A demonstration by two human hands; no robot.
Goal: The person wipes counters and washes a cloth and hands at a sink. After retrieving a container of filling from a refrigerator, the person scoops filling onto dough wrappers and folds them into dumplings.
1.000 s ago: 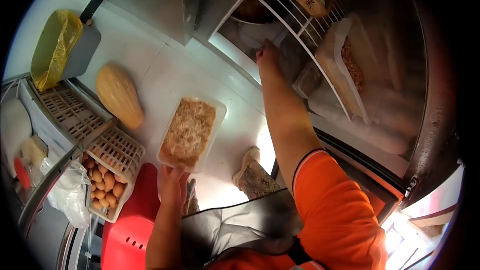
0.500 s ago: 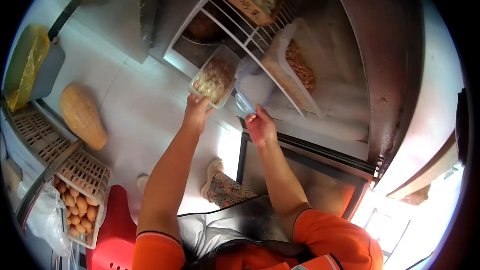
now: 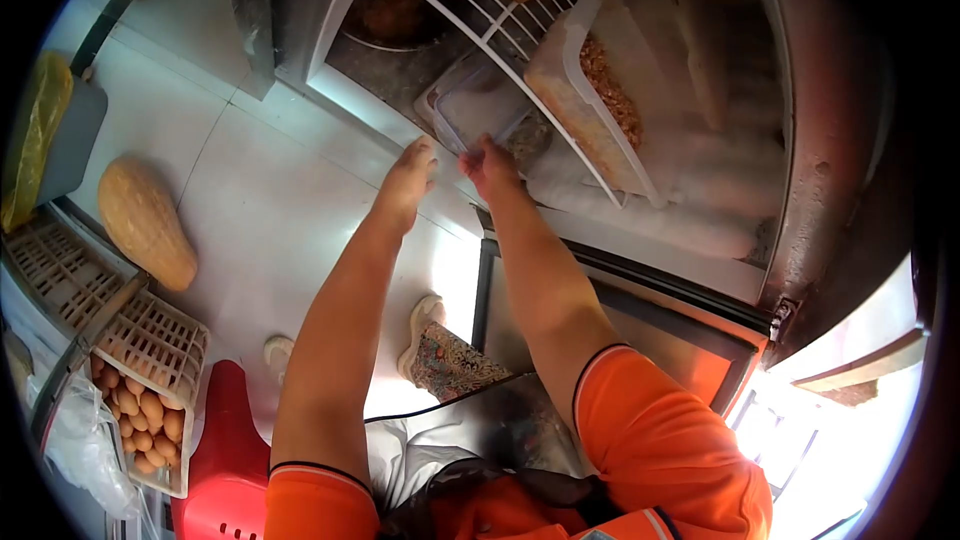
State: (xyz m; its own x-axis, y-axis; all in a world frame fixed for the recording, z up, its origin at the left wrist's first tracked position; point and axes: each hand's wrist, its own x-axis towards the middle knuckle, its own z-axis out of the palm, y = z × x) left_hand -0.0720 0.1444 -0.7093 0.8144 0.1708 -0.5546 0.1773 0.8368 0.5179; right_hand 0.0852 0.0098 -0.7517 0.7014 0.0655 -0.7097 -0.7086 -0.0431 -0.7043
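Note:
A clear plastic lid [image 3: 488,102] with a bluish rim lies over a clear plastic container [image 3: 437,118] at the mouth of the open refrigerator. My right hand [image 3: 492,170] is closed on the lid's near edge. Just in front of the container's near corner is my left hand [image 3: 408,182], its fingers apart and nothing seen in them; whether the fingertips touch the container I cannot tell. Under the lid the container's contents are hardly visible. A second tub [image 3: 570,95], holding reddish-brown bits, leans on the wire shelf [image 3: 490,35] to the right.
Below the refrigerator opening is a dark-edged metal door [image 3: 610,330]. A pot [image 3: 385,15] stands inside at the back left. On the left are a squash [image 3: 148,225], a plastic crate [image 3: 155,340] with several eggs, a red stool [image 3: 225,440] and a grey bin [image 3: 75,145].
The container of pale shreds has gone from my left hand's grip into the refrigerator opening. My right hand has moved the lid up and left over it. The view has shifted slightly.

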